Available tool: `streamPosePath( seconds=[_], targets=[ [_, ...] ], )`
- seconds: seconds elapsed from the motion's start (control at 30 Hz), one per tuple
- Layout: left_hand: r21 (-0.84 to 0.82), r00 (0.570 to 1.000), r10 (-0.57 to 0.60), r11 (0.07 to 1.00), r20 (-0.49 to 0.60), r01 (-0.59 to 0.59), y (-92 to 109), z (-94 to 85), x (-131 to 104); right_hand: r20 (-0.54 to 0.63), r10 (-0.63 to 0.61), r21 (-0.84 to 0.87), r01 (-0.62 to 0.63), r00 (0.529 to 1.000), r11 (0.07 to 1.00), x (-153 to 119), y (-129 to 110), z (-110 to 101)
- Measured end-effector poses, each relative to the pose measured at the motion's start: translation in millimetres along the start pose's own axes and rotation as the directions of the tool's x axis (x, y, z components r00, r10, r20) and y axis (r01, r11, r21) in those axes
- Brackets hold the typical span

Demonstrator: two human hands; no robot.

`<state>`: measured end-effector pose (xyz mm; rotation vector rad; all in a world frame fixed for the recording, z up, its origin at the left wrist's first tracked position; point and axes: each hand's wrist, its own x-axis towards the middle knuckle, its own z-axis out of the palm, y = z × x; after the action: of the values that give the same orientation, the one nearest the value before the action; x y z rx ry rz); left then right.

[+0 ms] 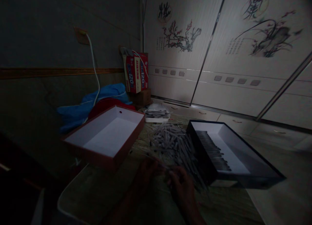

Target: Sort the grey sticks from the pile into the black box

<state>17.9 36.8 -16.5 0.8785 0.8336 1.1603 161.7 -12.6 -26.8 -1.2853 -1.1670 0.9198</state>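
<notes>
Low in the dim view, my left hand (147, 170) is closed around a thin, blurred stick-like piece. Close beside it on the right, my right hand (179, 181) has its fingers pinched at the other end of that piece; its details are too dark to tell. Just beyond my hands lies a loose heap of thin grey pieces (174, 140). To the right, a dark box (240, 153) with a white inside holds a row of similar slim pieces (213, 150). A red box (107, 131) with a white, bare inside stands on the left.
Behind the heap, a white tray (157, 120) holds more thin pieces. The table (80, 195) has a rounded near-left corner. At the back left are a blue cloth (112, 92), a red carton (136, 72) and a white cable (94, 61). Cabinet doors (177, 59) stand behind.
</notes>
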Motion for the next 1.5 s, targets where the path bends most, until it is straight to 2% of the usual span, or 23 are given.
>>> streamPosePath(
  seconds=[0.13,0.3,0.47,0.6,0.73,0.9,1.1,1.3,1.5],
  targets=[
    [0.018,1.000,-0.009,1.000,0.004,0.008,0.1,0.1,-0.4,0.026,-0.047,-0.107,0.049,0.999,0.993,-0.4,-0.6,-2.0],
    [0.027,0.999,-0.038,0.999,-0.021,0.039,1.1,2.0,-0.2,0.005,-0.091,-0.212,0.090,0.996,0.973,1.2,0.1,-0.7],
    [-0.030,0.998,-0.038,0.999,-0.058,0.036,4.3,4.2,-0.8,0.044,-0.120,-0.200,0.126,0.992,0.972,-0.1,-2.5,1.0],
    [-0.011,0.998,-0.054,0.999,-0.042,0.053,7.0,6.2,-2.7,0.031,-0.166,-0.231,0.168,0.986,0.958,0.1,3.5,0.8],
    [-0.012,0.997,-0.063,0.998,-0.044,0.062,6.2,6.0,-2.1,0.001,-0.152,-0.286,0.146,0.988,0.947,0.3,5.4,-0.8],
    [-0.020,0.994,-0.042,0.999,-0.099,0.041,4.2,4.5,-1.0,0.038,-0.140,-0.247,0.146,0.989,0.958,-2.0,2.6,-0.1],
    [-0.035,0.996,-0.062,0.998,-0.062,0.060,3.7,4.8,-0.9,-0.026,-0.177,-0.277,0.163,0.984,0.947,-2.5,6.0,-0.3],
    [-0.038,0.997,-0.050,0.998,-0.059,0.048,4.2,3.0,-0.4,0.028,-0.176,-0.274,0.177,0.984,0.945,-2.3,1.6,-0.4],
    [0.001,0.998,-0.045,0.999,-0.052,0.045,8.5,6.2,-2.8,-0.009,-0.191,-0.329,0.177,0.982,0.927,-1.7,3.7,-0.6]
  ],
)
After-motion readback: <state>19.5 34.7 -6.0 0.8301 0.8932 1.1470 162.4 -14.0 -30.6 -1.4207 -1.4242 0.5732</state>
